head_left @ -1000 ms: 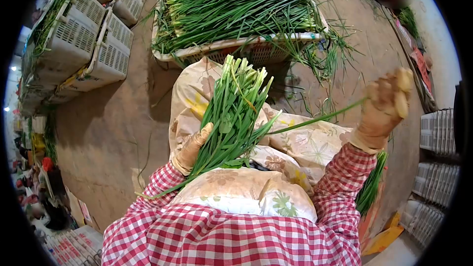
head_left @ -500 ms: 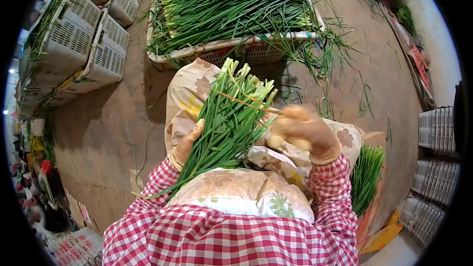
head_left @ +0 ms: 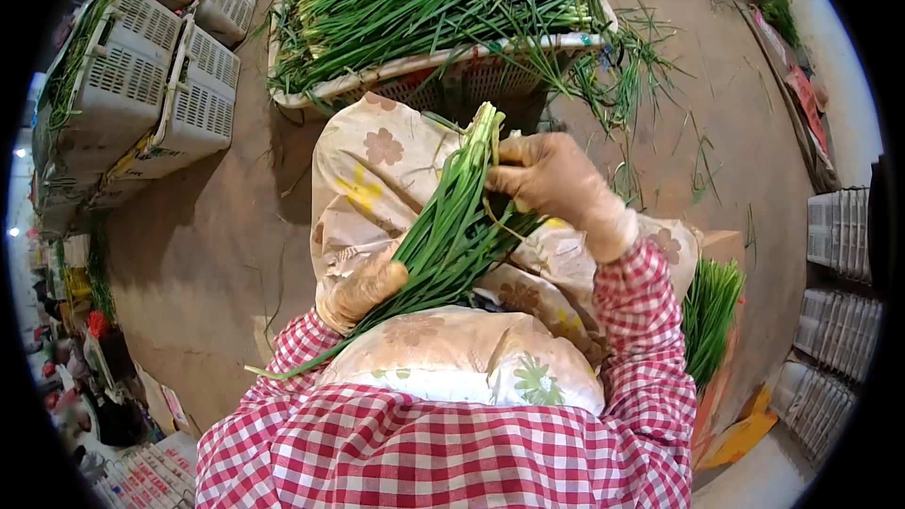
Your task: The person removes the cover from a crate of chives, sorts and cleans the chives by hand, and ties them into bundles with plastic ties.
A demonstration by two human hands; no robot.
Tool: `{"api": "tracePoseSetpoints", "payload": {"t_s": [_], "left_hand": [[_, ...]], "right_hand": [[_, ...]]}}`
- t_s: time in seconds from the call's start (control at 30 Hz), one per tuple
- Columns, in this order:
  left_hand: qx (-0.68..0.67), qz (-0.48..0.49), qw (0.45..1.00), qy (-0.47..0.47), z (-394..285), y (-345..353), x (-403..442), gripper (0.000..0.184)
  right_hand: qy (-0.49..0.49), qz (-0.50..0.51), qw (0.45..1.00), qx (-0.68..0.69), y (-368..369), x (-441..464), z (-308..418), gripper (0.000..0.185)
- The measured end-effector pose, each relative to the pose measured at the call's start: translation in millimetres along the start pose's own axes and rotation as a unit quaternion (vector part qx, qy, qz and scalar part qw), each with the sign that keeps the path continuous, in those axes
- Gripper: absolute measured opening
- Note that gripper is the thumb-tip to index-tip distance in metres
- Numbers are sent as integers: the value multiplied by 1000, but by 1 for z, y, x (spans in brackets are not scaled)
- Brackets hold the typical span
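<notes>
A bundle of green stalks [head_left: 451, 226] is lying slantwise across the person's lap, its pale cut ends [head_left: 483, 127] pointing away and its leaves trailing toward the left wrist. The left hand [head_left: 363, 290], gloved, is curling around the leafy part, thumb lying over the top. The right hand [head_left: 558, 179], also gloved, is closing its fingers on the bundle just below the cut ends. A thin yellowish strand [head_left: 500, 219] is hanging beside it; whether the fingers are pinching that too, I can't quite tell.

The bundle is probably weighing little, its leaves bending softly and likely sliding over one another or bruising if squeezed. The pale ends are looking firmer, so they are offering the surer hold, with a loose palm supporting the leaves.

Beyond the knees, a basket [head_left: 353, 85] is holding more loose stalks [head_left: 443, 5]; another bunch [head_left: 712, 320] is standing near the right elbow.
</notes>
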State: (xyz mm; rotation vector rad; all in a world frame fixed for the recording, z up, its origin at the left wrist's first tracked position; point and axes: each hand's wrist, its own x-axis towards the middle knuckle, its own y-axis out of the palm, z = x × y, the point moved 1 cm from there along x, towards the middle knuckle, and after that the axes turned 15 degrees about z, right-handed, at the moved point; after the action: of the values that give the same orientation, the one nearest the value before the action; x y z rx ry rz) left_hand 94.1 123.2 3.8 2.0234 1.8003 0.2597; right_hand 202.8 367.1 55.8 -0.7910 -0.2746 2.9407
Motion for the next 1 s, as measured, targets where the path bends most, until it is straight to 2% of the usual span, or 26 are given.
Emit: {"api": "tracePoseSetpoints", "payload": {"t_s": [0.03,0.07,0.13,0.17,0.2,0.27,0.33,0.4,0.43,0.47,0.53,0.6,0.67,0.7,0.77,0.8,0.83,0.87,0.9,0.93,0.97,1.0], "left_hand": [[19,16,1000,-1,-6,1,0,84],[17,17,1000,-4,-2,0,2,84],[-33,27,998,-53,4,0,12,88],[-77,9,996,-52,2,5,15,86],[-79,9,995,-54,1,6,15,86],[-57,-11,995,-85,1,6,16,84],[-56,-5,994,-93,3,4,12,83],[4,7,997,-74,7,1,9,84],[61,17,993,-95,6,-2,7,85],[61,17,994,-94,6,0,6,85],[-174,-18,985,-3,8,7,3,84],[-190,-30,981,1,14,2,-6,83],[-217,-93,971,-26,27,-7,-16,83],[-214,-94,972,-30,34,-15,-21,81],[-243,-92,966,-1,26,-11,-15,80],[-273,-90,957,27,24,-9,-12,79],[-261,-81,962,26,26,-13,-13,77],[-261,-81,962,22,24,-14,-11,77],[-243,-74,967,27,18,-13,-9,78],[-224,-64,972,33,15,-13,-7,79],[-192,-69,979,27,31,-26,-11,82],[-190,-65,979,26,29,-26,-8,82]], "right_hand": [[29,22,999,24,-5,2,3,27],[64,17,998,1,-8,5,-1,29],[47,-120,962,-240,0,15,-13,30],[-32,-225,925,-305,9,21,-22,24],[-65,-265,880,-390,14,31,-30,20],[-79,-289,846,-440,21,46,-49,19],[-63,-351,846,-397,10,48,-53,21],[43,-325,882,-338,-12,51,-63,23],[26,-355,863,-357,-20,49,-67,20],[9,-385,843,-376,-29,47,-73,19],[137,-390,844,-341,-61,41,-91,19],[152,-448,858,-202,-109,29,-134,23],[311,-422,789,-319,-133,10,-147,31],[308,-424,790,-319,-128,5,-142,31],[178,-427,817,-344,-99,-14,-121,35],[51,-371,915,-151,-79,-21,-100,36],[-83,-308,946,-62,-55,-22,-76,37],[-200,-220,954,44,-31,-22,-53,38],[-146,-209,939,-230,-20,-24,-33,39],[-135,-162,915,-344,-9,-18,-25,44],[-171,-130,898,-385,0,-11,-24,44],[-177,-139,871,-438,9,-3,-24,33]]}}
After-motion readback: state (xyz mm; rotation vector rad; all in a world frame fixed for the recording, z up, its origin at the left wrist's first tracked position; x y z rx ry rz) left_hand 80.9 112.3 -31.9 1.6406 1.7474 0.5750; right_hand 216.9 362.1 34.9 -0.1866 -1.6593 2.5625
